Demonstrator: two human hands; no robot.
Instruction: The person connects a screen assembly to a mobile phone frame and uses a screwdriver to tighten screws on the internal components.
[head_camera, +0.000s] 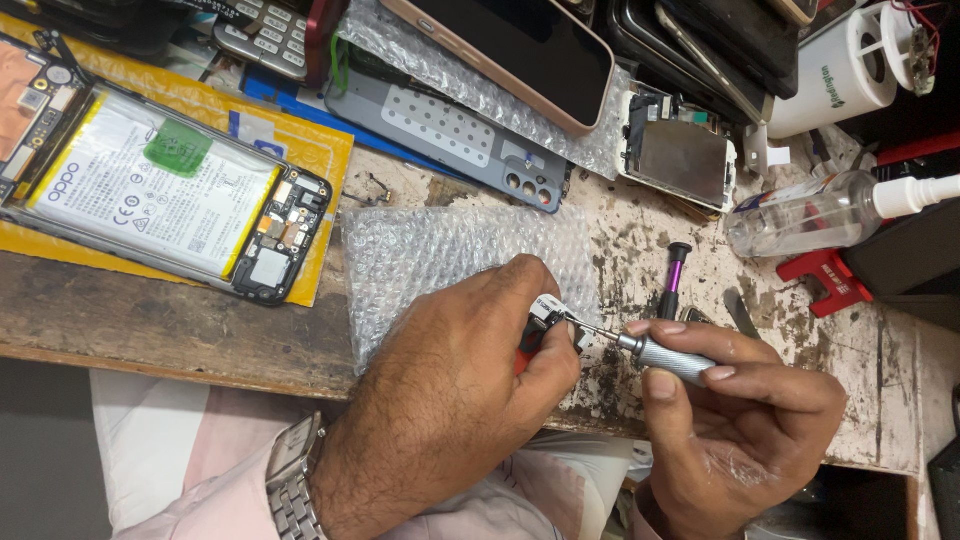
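My left hand (470, 380) is closed around a small phone part (549, 312), mostly hidden by the fingers, with a bit of red showing under it. My right hand (745, 410) grips a silver precision screwdriver (668, 357), and its thin tip touches the part at the left thumb. Both hands hover over the front edge of a worn wooden bench, just below a sheet of bubble wrap (430, 250).
An opened phone (160, 185) with its battery showing lies on a yellow envelope at the left. A grey back cover (445, 125), a pink-edged phone (520, 50), a clear bottle (820, 212), a purple-tipped screwdriver (673, 280) and a red tool (825, 280) lie further back.
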